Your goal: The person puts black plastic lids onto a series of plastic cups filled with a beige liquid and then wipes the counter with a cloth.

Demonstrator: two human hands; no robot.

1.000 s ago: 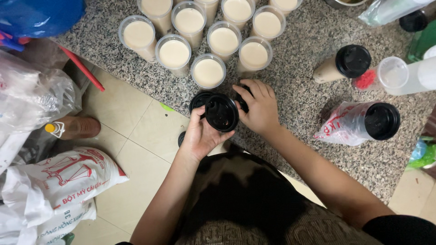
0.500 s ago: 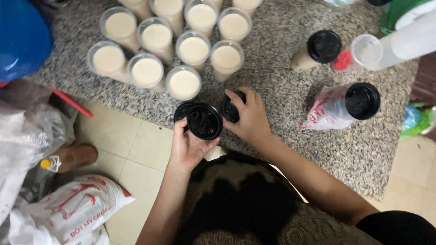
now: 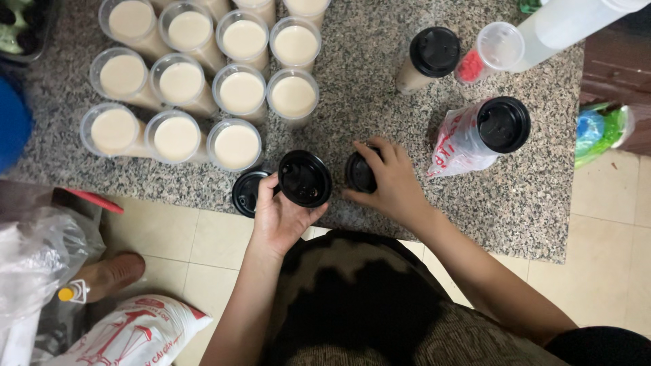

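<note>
My left hand (image 3: pixel 281 217) holds a round black cup lid (image 3: pixel 304 179) just above the front edge of the speckled granite counter (image 3: pixel 380 102). Under and left of it another black lid (image 3: pixel 248 192) shows at the counter's edge. My right hand (image 3: pixel 390 186) rests on the counter with its fingers closed over a further black lid (image 3: pixel 360 171). Several open clear cups of creamy beige drink (image 3: pixel 234 146) stand in rows at the back left, the nearest one just beyond my left hand.
A lidded cup of the same drink (image 3: pixel 426 59) and a black-lidded stack in a red-printed bag (image 3: pixel 475 135) stand to the right. Clear empty cups (image 3: pixel 536 37) lie at the far right. Bags (image 3: pixel 129 335) and a foot (image 3: pixel 108 274) are on the tiled floor below left.
My hands have drawn apart: the left keeps one lid while the right has slid right with another lid. The view has shifted, so the cups sit higher and further left.
</note>
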